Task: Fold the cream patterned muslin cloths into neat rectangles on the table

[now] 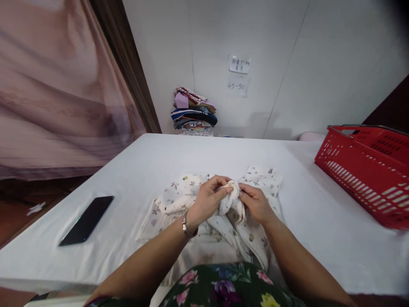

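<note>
A white garment (252, 238) with small printed plants lies loosely spread and crumpled on the table in front of me. My left hand (212, 196) pinches a bunched part of it between thumb and fingers. Close beside it, my right hand (255, 202) grips the same gathered bunch from the other side. Between the two hands the cloth is lifted and folded over itself. Which part of the garment is bunched there I cannot tell.
A black phone-like slab (87, 221) lies on the white-covered table (128, 170) at the left. On the right stands a red plastic basket (367, 170). Folded clothes (194, 111) are stacked beyond the far edge, against the wall. A pinkish curtain (57, 85) hangs at the left.
</note>
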`<state>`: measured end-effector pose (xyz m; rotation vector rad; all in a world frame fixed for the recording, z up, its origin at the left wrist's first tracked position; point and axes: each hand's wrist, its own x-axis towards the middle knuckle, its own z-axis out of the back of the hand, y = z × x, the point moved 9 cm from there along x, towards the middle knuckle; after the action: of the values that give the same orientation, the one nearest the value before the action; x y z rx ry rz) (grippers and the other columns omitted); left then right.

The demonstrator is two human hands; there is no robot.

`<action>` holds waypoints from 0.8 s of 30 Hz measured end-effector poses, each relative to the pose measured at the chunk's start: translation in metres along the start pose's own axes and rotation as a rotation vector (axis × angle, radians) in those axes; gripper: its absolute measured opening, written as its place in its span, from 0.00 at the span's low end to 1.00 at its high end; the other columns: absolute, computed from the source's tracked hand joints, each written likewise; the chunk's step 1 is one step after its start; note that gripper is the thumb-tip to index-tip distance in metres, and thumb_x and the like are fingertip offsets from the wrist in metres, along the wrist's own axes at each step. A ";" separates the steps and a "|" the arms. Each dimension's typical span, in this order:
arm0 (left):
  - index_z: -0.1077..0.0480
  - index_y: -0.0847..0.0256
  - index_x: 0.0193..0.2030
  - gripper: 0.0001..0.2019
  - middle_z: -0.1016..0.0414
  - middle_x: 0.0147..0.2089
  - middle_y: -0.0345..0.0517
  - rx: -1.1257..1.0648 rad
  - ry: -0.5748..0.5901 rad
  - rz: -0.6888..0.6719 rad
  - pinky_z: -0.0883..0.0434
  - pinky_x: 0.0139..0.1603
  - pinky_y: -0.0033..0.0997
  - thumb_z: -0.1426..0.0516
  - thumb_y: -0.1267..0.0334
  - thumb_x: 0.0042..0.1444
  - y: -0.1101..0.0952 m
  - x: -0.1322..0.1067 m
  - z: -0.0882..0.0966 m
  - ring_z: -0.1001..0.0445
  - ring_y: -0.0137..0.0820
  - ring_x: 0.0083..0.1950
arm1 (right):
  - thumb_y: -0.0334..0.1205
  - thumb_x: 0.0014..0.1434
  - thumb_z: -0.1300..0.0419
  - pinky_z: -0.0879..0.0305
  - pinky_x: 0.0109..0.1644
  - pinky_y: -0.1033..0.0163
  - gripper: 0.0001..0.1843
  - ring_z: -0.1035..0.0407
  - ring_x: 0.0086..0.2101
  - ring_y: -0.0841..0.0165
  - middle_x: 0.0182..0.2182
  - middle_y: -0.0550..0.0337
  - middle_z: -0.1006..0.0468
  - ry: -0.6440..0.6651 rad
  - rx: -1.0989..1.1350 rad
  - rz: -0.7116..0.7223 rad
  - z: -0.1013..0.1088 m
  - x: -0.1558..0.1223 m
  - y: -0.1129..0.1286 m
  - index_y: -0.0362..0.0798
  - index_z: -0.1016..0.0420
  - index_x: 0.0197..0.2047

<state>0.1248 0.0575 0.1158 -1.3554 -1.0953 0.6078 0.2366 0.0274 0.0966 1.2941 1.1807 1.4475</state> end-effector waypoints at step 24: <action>0.29 0.59 0.36 0.10 0.26 0.33 0.40 0.764 0.045 -0.237 0.37 0.36 0.27 0.48 0.57 0.56 -0.046 0.046 -0.018 0.31 0.29 0.34 | 0.37 0.48 0.46 0.39 0.36 0.63 0.20 0.36 0.32 0.67 0.33 0.61 0.28 -0.269 -0.716 0.091 0.023 0.013 0.034 0.49 0.34 0.47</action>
<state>0.1483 0.0812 0.1738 -0.5675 -0.8374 0.7160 0.2577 0.0354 0.1335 0.9905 0.3624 1.5054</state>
